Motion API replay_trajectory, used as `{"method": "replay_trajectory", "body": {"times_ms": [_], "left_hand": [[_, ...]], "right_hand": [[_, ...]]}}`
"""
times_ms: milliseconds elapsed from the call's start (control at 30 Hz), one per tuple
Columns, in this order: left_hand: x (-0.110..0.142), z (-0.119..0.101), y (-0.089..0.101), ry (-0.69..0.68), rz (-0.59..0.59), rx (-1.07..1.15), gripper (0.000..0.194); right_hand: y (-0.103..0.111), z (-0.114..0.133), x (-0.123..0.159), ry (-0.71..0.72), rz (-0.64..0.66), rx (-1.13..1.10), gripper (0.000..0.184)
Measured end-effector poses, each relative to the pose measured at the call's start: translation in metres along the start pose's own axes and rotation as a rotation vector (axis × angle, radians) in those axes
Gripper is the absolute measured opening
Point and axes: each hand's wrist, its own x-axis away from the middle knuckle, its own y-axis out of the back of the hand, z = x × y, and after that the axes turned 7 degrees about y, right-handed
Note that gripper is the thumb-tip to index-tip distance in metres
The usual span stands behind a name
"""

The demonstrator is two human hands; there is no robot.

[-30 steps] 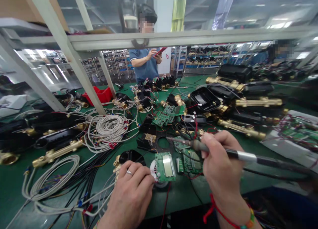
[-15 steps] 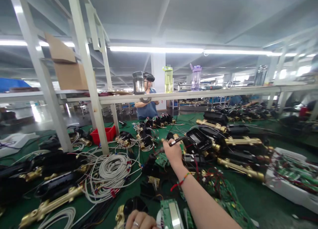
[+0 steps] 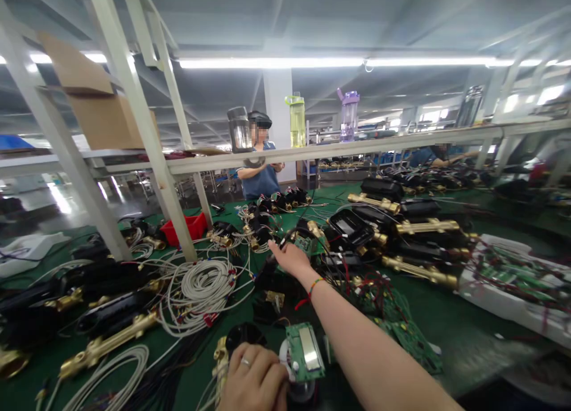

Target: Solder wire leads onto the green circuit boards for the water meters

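Note:
My left hand (image 3: 254, 380), a ring on one finger, is closed over a round black-and-white part at the bench's near edge. A green circuit board with a grey display (image 3: 306, 351) sits on that part, right beside the fingers. My right arm reaches far forward over the bench. My right hand (image 3: 289, 259) lies with fingers stretched out among black housings and wires. The dark handle of the soldering iron (image 3: 288, 237) is just beyond its fingertips. More green boards (image 3: 401, 328) lie to the right of my forearm.
Coils of white cable (image 3: 196, 292) and brass meter bodies (image 3: 107, 342) lie left; black-and-brass meters (image 3: 419, 272) are stacked right. A white tray of boards (image 3: 513, 289) sits far right. White frame posts (image 3: 147, 137), a bottle rail (image 3: 357, 144), a red bin (image 3: 187, 226). A person in blue (image 3: 259, 176) stands opposite.
My right hand went from holding the soldering iron over the near boards to reaching far forward, fingers now stretched out. The view tilted up. My left hand stayed on the round part.

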Motion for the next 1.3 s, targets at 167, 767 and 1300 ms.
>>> {"method": "replay_trajectory", "body": {"times_ms": [167,767,1300], "left_hand": [[-0.014,-0.015,0.031,0.147,0.252,0.114,0.020],[-0.019,-0.013,0.045,0.363,0.279,0.197,0.019],[-0.081,-0.005,0.020,0.384,0.864,0.036,0.089]], "right_hand": [[0.045,-0.026,0.093,-0.006,-0.067,-0.223,0.048],[0.009,-0.080,0.265,-0.046,0.470,-0.525,0.057],[0.029,-0.084,0.183,0.327,-0.111,0.048,0.029]]}}
